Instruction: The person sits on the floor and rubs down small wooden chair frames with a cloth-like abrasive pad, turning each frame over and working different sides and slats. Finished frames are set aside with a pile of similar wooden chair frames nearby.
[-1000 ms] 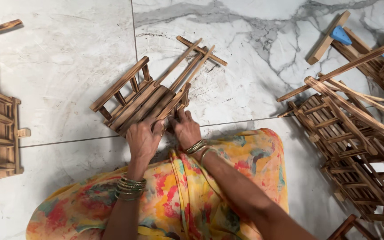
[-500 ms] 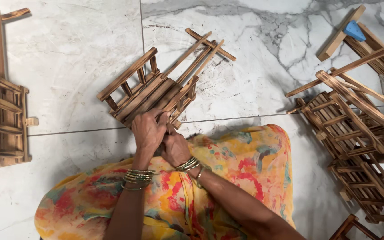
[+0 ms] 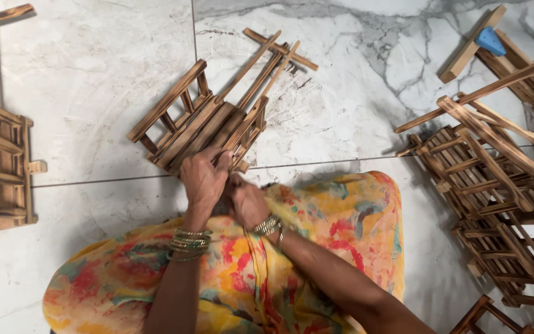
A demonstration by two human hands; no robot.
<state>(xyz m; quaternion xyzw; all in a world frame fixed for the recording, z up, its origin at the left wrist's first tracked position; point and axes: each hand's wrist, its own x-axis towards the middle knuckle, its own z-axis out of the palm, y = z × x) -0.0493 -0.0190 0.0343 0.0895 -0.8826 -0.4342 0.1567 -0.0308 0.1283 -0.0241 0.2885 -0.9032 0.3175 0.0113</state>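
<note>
Head view, left to right:

- Far left: flat slatted rack of scorched brown wood [image 3: 1, 161], lying on pale marble floor tiles [image 3: 94, 93]; well apart from both hands.
- Centre left: left hand [image 3: 204, 179], palm down, fingers curled over near edge of small brown wooden slatted frame with long protruding sticks [image 3: 208, 120]. Grip closed on that edge. Stack of green and gold bangles [image 3: 186, 241] at left wrist.
- Centre: frame tilted diagonally on floor, near corner at junction of tile seam and lap, sticks pointing up and to the right, crossed by one short bar at far end. Position: directly ahead of both hands, touching left fingers.
- Just right of left hand: right hand [image 3: 247, 204], loosely fisted, knuckles against left hand, just below near corner of frame. Contents of right fist, if any: cannot tell; contact with frame hidden. Gold bangles [image 3: 268, 226] at right wrist.
- Below both hands: bright yellow, orange and red patterned cloth [image 3: 316, 247] over lap, forearms resting across it.
- Right: heap of matching brown wooden slatted frames [image 3: 495, 204], stacked unevenly, long loose slats leaning across top.
- Upper right: plain wooden bar with blue plastic wedge-shaped piece [image 3: 489, 42] beside it, well apart from hands.
</note>
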